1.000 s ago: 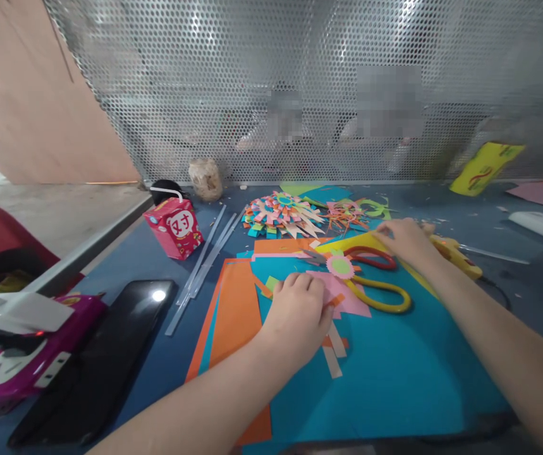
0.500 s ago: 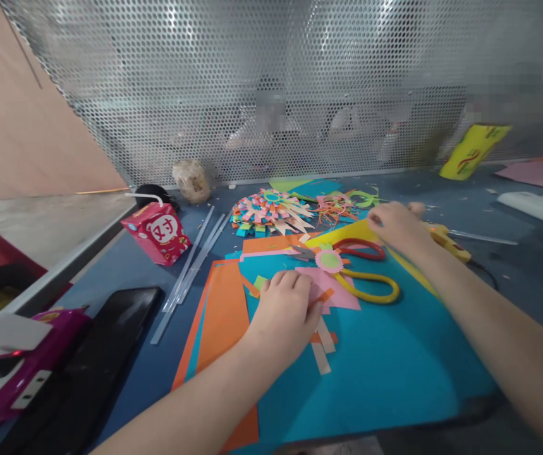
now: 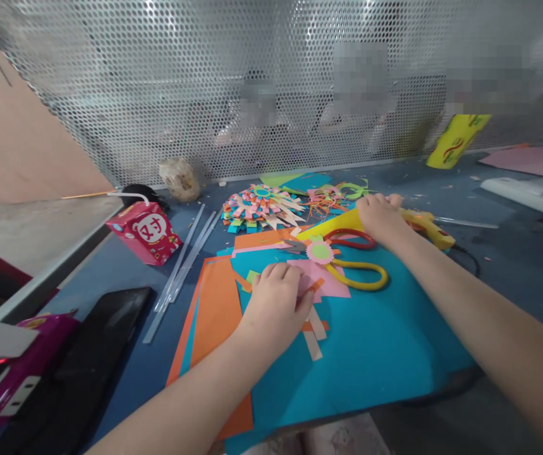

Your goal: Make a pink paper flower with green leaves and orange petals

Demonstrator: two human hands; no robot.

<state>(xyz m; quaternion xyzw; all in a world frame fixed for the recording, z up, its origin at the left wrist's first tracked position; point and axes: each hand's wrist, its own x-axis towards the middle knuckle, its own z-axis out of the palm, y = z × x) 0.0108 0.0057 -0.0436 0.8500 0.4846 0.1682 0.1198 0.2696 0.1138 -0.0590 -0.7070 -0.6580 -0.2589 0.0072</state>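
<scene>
L hand (image 3: 278,297) curled over pink paper (image 3: 338,281); can't tell if gripping. R hand (image 3: 379,218) bent at yellow paper (image 3: 332,224), grip unclear too. Betw. hands: scissors (image 3: 366,287) w/ small rosette (image 3: 320,251) over pivot. Blue paper (image 3: 370,354) underneath. Glue gun (image 3: 432,230) just beyond R hand. Juice box (image 3: 150,230), phone (image 3: 86,354) on worktop (image 3: 527,272), left.

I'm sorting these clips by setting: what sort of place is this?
Probably a paper-craft work area: scissors, blue paper and fringed paper decorations lie on the table, and a perforated metal partition stands behind.
</scene>
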